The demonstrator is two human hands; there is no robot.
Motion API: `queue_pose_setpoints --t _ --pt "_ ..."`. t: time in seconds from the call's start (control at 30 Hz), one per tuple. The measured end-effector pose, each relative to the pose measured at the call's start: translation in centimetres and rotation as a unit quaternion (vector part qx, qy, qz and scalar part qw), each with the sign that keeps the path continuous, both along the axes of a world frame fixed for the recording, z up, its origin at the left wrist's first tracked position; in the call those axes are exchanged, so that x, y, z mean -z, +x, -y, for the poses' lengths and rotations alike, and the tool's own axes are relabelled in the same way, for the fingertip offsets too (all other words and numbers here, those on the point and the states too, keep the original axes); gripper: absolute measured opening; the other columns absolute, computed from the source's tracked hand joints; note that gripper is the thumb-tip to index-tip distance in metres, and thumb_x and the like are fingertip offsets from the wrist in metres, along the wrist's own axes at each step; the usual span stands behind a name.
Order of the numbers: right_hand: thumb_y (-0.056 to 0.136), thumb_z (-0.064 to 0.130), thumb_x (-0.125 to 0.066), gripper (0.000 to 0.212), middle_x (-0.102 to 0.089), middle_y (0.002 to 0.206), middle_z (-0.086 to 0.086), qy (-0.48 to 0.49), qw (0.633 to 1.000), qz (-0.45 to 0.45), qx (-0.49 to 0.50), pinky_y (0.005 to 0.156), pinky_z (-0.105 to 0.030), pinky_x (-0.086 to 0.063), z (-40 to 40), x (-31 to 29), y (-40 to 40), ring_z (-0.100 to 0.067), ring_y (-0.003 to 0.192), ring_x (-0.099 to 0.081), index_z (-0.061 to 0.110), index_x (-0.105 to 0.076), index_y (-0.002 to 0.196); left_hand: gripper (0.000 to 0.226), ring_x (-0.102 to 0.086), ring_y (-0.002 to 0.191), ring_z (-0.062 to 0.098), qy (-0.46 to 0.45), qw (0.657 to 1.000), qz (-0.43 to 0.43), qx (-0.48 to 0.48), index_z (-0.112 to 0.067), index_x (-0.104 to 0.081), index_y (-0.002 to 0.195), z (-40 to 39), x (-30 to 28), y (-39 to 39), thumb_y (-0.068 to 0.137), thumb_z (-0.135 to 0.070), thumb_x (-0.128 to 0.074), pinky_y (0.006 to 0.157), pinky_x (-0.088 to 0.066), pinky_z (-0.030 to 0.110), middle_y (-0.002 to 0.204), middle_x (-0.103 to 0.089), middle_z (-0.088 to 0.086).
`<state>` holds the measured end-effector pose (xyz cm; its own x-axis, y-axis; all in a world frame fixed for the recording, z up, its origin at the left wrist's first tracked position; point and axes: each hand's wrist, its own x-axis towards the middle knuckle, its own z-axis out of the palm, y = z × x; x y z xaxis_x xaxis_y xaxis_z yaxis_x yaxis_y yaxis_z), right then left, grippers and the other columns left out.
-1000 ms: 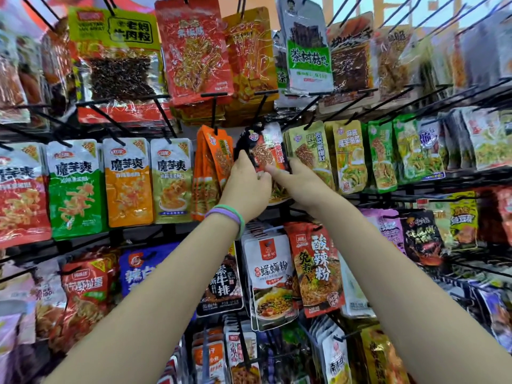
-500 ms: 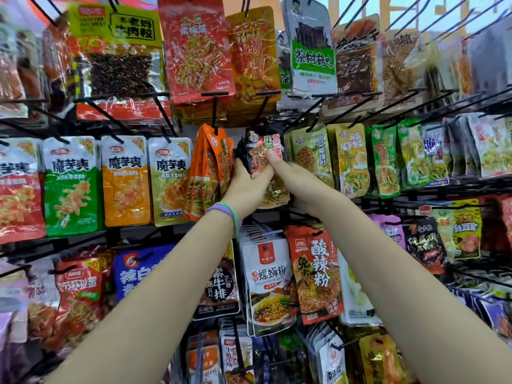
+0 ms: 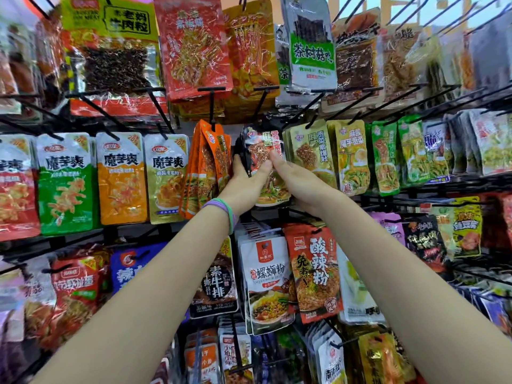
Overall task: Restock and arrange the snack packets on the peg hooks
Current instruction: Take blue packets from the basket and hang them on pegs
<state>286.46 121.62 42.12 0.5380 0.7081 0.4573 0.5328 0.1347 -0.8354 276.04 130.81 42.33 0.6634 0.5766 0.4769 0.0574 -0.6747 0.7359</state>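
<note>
A: Looking up at a black wire rack (image 3: 432, 187) crowded with hanging snack packets – what being handled?

B: Gripping a small stack of dark-and-red packets (image 3: 260, 151) in the middle row, between the orange packets (image 3: 206, 167) on one side and the tan packets (image 3: 310, 153) on the other. Left hand (image 3: 245, 180), with green and purple bands (image 3: 224, 210) at the wrist, curling round the stack's left edge and lower part. Right hand (image 3: 295, 177) pinching the front packet at its right edge, thumb (image 3: 275, 159) pressing on the clear face

A: Hanging on a peg already, or not?

B: Hard to tell – top of the stack sitting just under a black peg hook (image 3: 259, 105), the hole itself blurred. Judging by both hands holding it there, probably threading or squaring it on that hook

A: And progress overall?

B: Appearing well along: neighbouring hooks in all rows carrying packets, mostly facing forward. Remaining, as far as visible – settling this stack and straightening the orange packets, leaning askew beside it
</note>
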Motion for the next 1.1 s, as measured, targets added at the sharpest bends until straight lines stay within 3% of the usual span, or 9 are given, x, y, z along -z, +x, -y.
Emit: queue_pose_setpoints --t 0.1,0.27,0.43,0.57,0.67,0.73,0.83,1.0,1.1 --pt "0.101 0.061 -0.035 0.073 -0.031 0.163 0.000 0.005 0.999 0.022 0.023 0.097 -0.030 -0.028 0.1 0.1 0.0 -0.010 0.138 -0.035 0.017 -0.026 0.158 0.087 -0.027 0.152 0.028 0.012 1.000 0.017 0.017 -0.032 0.006 0.163 -0.7 0.2 -0.1 0.099 -0.063 -0.045 0.119 -0.027 0.039 0.169 -0.021 0.001" --pt "0.102 0.061 -0.030 0.076 -0.032 0.157 0.004 -0.003 0.994 0.091 0.066 0.115 -0.027 -0.019 0.0 0.2 -0.6 -0.016 0.149 -0.024 0.015 -0.014 0.161 0.073 -0.036 0.147 0.026 0.053 0.998 0.023 0.017 -0.034 0.007 0.162 -0.4 0.5 -0.4 0.107 -0.049 -0.039 0.103 -0.030 0.026 0.165 -0.031 -0.002" --pt "0.103 0.062 -0.020 0.077 -0.011 0.169 -0.005 -0.021 0.990 0.113 0.085 0.121 -0.033 -0.010 -0.3 0.2 -1.3 -0.022 0.155 -0.011 0.013 -0.003 0.161 0.069 -0.036 0.147 0.030 0.050 0.998 0.024 0.014 -0.033 0.017 0.160 0.4 0.6 -0.3 0.110 -0.048 -0.027 0.115 -0.029 0.035 0.164 -0.032 0.008" --pt "0.106 0.056 -0.022 0.070 -0.021 0.166 -0.002 -0.005 0.990 0.119 0.070 0.101 -0.013 -0.017 0.4 0.1 -1.4 -0.019 0.152 -0.017 0.015 -0.011 0.161 0.069 -0.037 0.146 0.028 0.057 0.998 0.024 0.016 -0.030 0.018 0.160 0.9 0.6 -0.7 0.110 -0.045 -0.027 0.112 -0.031 0.033 0.166 -0.028 0.008" --pt "0.107 0.052 -0.028 0.067 -0.028 0.163 -0.002 0.006 0.988 0.131 0.078 0.100 -0.015 -0.021 0.8 0.1 -1.4 -0.017 0.149 -0.023 0.013 -0.016 0.160 0.069 -0.032 0.149 0.027 0.051 0.998 0.028 0.027 -0.029 0.016 0.161 1.3 0.5 -1.1 0.111 -0.043 -0.029 0.113 -0.029 0.033 0.168 -0.022 0.006" --pt "0.107 0.047 -0.036 0.063 -0.041 0.149 0.003 0.028 0.986 0.141 0.089 0.090 -0.010 -0.022 0.9 0.2 -1.4 -0.011 0.141 -0.033 0.011 -0.023 0.158 0.069 -0.029 0.150 0.025 0.048 0.997 0.040 0.039 -0.029 0.014 0.161 1.4 0.5 -1.4 0.111 -0.041 -0.032 0.113 -0.028 0.032 0.168 -0.021 0.003" --pt "0.105 0.040 -0.048 0.055 -0.044 0.126 0.013 0.059 0.980 0.155 0.107 0.091 -0.014 -0.032 0.9 0.8 -1.5 -0.007 0.125 -0.045 0.013 -0.036 0.151 0.067 -0.033 0.143 0.016 0.055 0.996 0.051 0.057 -0.028 0.009 0.163 1.3 0.8 -1.9 0.111 -0.039 -0.033 0.097 -0.030 0.023 0.165 -0.025 0.001" --pt "0.102 0.032 -0.057 0.057 -0.054 0.142 -0.003 0.111 0.964 0.185 0.153 0.110 -0.039 -0.042 0.9 2.4 -1.6 -0.018 0.129 -0.051 0.010 -0.038 0.151 0.063 -0.011 0.156 0.011 0.086 0.985 0.112 0.096 -0.022 -0.006 0.164 0.7 1.7 -2.6 0.111 -0.027 -0.039 0.120 -0.010 0.023 0.170 -0.010 -0.005" --pt "0.102 0.019 -0.058 0.046 -0.057 0.139 -0.006 0.182 0.947 0.200 0.171 0.109 -0.031 -0.043 1.3 3.1 -2.4 -0.010 0.123 -0.052 0.008 -0.047 0.145 0.060 -0.019 0.155 0.009 0.114 0.968 0.184 0.126 -0.019 -0.023 0.161 0.7 1.6 -2.7 0.104 -0.022 -0.043 0.128 -0.018 0.039 0.168 -0.022 -0.003"
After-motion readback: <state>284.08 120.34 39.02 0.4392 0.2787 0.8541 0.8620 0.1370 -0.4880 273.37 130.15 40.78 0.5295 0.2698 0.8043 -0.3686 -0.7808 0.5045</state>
